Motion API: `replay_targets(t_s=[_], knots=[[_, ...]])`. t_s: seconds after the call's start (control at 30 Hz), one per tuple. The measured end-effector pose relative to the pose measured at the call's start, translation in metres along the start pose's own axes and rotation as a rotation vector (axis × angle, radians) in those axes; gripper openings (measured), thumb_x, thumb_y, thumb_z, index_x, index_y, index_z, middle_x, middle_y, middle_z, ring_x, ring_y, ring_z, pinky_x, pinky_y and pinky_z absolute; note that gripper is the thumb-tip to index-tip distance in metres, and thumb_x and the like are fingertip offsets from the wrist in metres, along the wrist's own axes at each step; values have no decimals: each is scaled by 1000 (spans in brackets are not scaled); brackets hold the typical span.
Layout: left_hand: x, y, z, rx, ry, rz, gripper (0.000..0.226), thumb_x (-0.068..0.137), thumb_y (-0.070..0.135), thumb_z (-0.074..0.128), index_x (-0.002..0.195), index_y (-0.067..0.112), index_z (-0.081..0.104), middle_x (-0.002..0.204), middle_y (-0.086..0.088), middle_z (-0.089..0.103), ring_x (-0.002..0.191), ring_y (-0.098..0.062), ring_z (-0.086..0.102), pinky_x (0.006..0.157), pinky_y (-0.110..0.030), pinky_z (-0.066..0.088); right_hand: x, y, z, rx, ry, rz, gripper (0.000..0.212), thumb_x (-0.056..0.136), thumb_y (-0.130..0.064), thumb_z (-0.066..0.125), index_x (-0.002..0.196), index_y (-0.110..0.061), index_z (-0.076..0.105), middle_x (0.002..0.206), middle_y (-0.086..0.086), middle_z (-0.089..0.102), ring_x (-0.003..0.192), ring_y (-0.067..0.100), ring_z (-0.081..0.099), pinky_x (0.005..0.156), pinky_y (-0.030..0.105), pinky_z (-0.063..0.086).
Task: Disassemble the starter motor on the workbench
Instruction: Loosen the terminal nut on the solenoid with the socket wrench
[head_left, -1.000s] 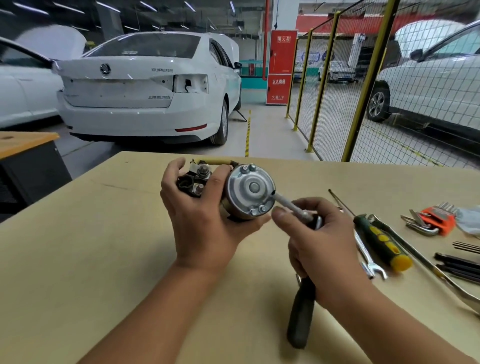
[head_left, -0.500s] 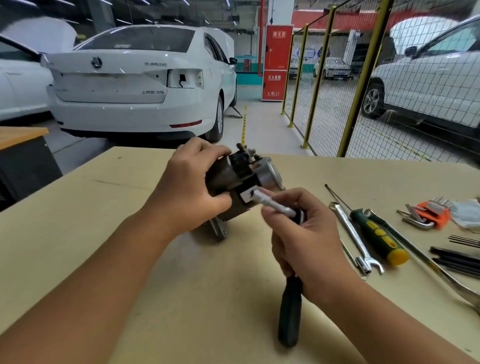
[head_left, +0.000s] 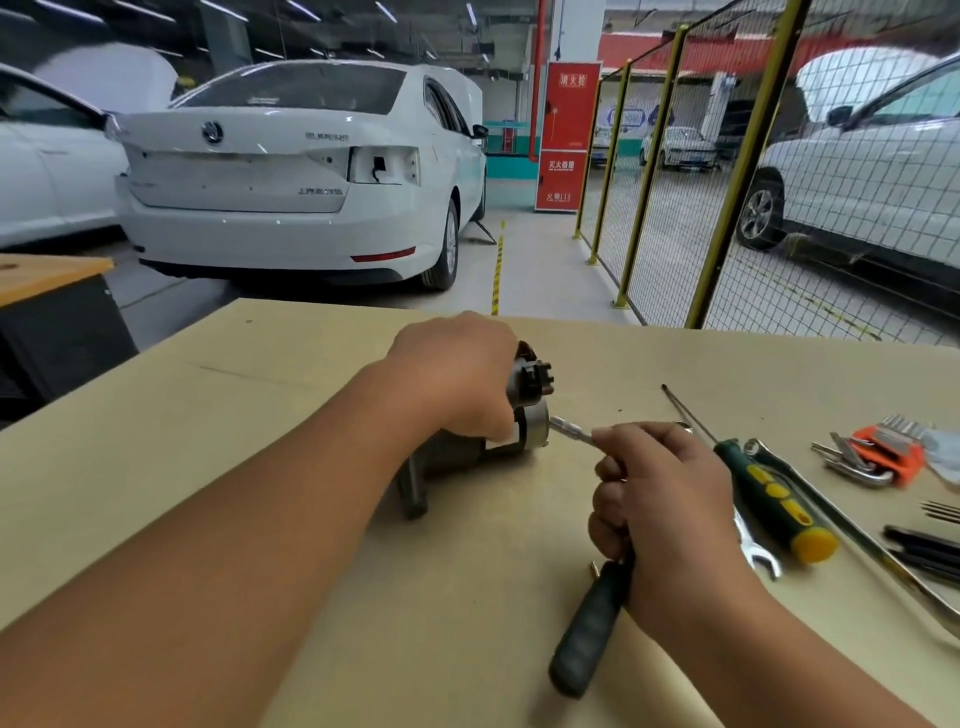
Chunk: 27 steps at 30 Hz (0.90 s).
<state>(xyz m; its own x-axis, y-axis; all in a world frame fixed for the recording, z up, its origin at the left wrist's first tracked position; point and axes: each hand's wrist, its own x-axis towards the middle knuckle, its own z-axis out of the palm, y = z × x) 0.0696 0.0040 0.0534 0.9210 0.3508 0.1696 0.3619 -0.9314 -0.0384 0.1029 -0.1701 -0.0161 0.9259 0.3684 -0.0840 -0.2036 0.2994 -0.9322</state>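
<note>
The starter motor (head_left: 527, 415) lies on its side on the tan workbench (head_left: 208, 441), its silver end cap facing right. My left hand (head_left: 457, 374) grips its body from above and covers much of it. My right hand (head_left: 660, 499) holds a socket driver with a black handle (head_left: 589, 629). Its silver shaft (head_left: 571, 432) meets the end cap.
Right of my hand lie a green-and-yellow screwdriver (head_left: 769, 499), an open-end wrench (head_left: 756, 551), a long metal bar (head_left: 857, 540), an orange hex key set (head_left: 883, 452) and black hex keys (head_left: 924, 551). White cars and a yellow mesh fence (head_left: 727, 208) stand beyond the bench.
The motor went from held up in the air, end cap toward me, down onto the bench on its side. My right hand brought the driver tip to the end cap.
</note>
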Motion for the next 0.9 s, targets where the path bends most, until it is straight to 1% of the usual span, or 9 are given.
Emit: replay_targets(t_s=[0.1, 0.23, 0.33, 0.4, 0.5, 0.57, 0.73, 0.83, 0.9], knots=[[-5, -8, 6, -77, 34, 39, 30, 70, 35, 75, 87, 32, 50, 86, 7, 54, 75, -14, 53, 56, -29, 38, 2, 0, -4, -29, -6, -16, 5, 92, -5, 66, 90, -8, 61, 51, -2, 49, 35, 12, 29, 37, 21, 27], [-25, -21, 8, -186, 173, 71, 29, 63, 39, 70, 86, 32, 54, 82, 11, 55, 75, -15, 56, 55, -28, 36, 8, -5, -7, -94, -17, -110, 4, 92, -9, 68, 89, -9, 65, 53, 3, 44, 37, 14, 30, 40, 23, 25], [-46, -37, 11, -418, 408, 26, 37, 59, 41, 67, 94, 29, 65, 86, 10, 63, 80, -19, 60, 63, -33, 47, 8, -7, -8, -121, -35, -196, 10, 90, -12, 72, 82, -12, 66, 51, 5, 41, 37, 16, 30, 41, 23, 27], [-58, -46, 18, -592, 584, 35, 32, 64, 30, 75, 93, 20, 66, 87, 4, 65, 80, -19, 60, 69, -37, 51, 7, -7, -7, -129, -54, -242, 10, 90, -14, 73, 83, -12, 66, 50, 6, 42, 36, 16, 32, 41, 23, 29], [-71, -49, 31, -639, 726, 70, 34, 69, 13, 86, 87, 15, 58, 83, 3, 57, 76, -19, 54, 66, -33, 48, 6, -7, -5, -170, -88, -338, 12, 89, -15, 74, 83, -11, 65, 49, 5, 42, 36, 16, 34, 41, 23, 31], [-78, -52, 39, -638, 794, 83, 39, 70, 15, 90, 87, 18, 55, 82, 3, 55, 73, -19, 53, 64, -28, 45, 2, -8, -3, -190, -103, -432, 13, 88, -16, 76, 81, -12, 65, 50, 3, 44, 37, 17, 36, 44, 23, 33], [-101, -61, 51, -769, 810, 97, 44, 66, 25, 89, 94, 23, 55, 85, 2, 59, 75, -20, 60, 66, -34, 49, -13, -16, 6, -382, -181, -651, 15, 84, -25, 81, 79, -20, 67, 61, 1, 57, 56, 25, 51, 58, 36, 41], [-109, -65, 54, -881, 765, 92, 45, 64, 28, 89, 94, 15, 58, 85, -3, 61, 75, -25, 62, 66, -42, 52, -19, -18, 15, -413, -213, -704, 19, 84, -19, 82, 75, -22, 65, 57, -3, 56, 51, 24, 49, 55, 33, 40], [-116, -67, 55, -958, 713, 98, 53, 64, 36, 88, 103, 15, 58, 91, -6, 65, 81, -28, 65, 72, -45, 55, -24, -18, 19, -483, -199, -779, 22, 83, -17, 82, 73, -24, 64, 60, -3, 60, 51, 18, 52, 54, 30, 41]])
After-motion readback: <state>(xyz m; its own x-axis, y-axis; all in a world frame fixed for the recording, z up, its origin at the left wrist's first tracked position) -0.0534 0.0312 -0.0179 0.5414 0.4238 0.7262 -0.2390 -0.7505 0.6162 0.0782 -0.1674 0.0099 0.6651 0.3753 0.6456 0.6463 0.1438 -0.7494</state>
